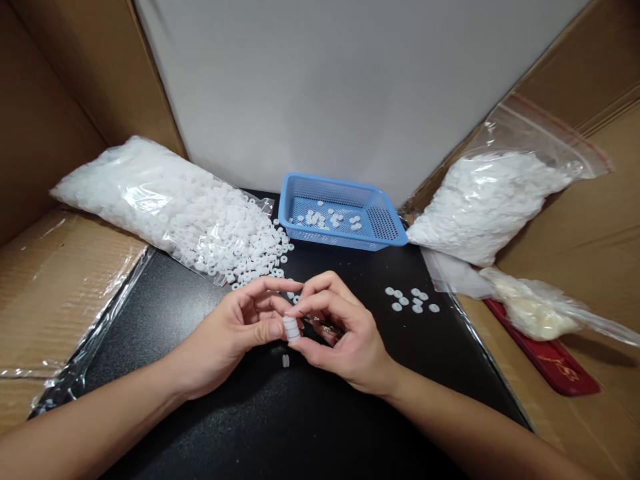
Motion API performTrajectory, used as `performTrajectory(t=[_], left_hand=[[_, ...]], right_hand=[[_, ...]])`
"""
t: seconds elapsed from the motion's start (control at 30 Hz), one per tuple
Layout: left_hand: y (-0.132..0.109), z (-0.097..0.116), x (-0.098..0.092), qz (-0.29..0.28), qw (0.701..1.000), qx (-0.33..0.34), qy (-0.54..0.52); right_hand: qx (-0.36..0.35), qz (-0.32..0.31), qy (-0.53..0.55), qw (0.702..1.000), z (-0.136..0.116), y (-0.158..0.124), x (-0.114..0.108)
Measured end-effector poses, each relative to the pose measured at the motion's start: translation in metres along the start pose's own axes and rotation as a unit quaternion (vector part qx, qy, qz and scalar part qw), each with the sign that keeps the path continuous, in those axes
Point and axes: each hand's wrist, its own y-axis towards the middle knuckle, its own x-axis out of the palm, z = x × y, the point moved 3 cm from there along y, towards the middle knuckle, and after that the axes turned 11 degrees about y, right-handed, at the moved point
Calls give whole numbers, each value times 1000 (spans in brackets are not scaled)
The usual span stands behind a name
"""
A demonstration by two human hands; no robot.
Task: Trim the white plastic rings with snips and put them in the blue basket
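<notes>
Over the dark table, a short stack of white plastic rings [291, 329] sits between my two hands. My left hand [243, 321] is closed, its thumb against the left side of the stack and its fingers curled behind. From the right, my right hand [345, 333] pinches the stack with thumb below and fingers above. A thin, dark metal tool [325, 325] shows under my right fingers; its kind is partly hidden. Just below my hands, a small white piece [285, 361] stands on the table. Loose white rings [265, 257] spill out behind my left hand.
A large clear bag of white rings [165, 200] lies at the left. At the back, a blue basket [395, 233] holds several white pieces. Several white discs [417, 301] lie to the right, near another filled bag [495, 200], a small bag [535, 313] and a red case [570, 373].
</notes>
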Motion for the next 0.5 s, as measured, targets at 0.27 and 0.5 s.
performTrajectory(t=[0.27, 0.5], left_hand=[[-1, 1, 1, 3, 1000, 0, 11], [-2, 1, 0, 1, 1000, -15, 10]], right_hand=[[-6, -5, -23, 1000, 2, -1, 0], [-6, -4, -18, 1000, 2, -1, -1]])
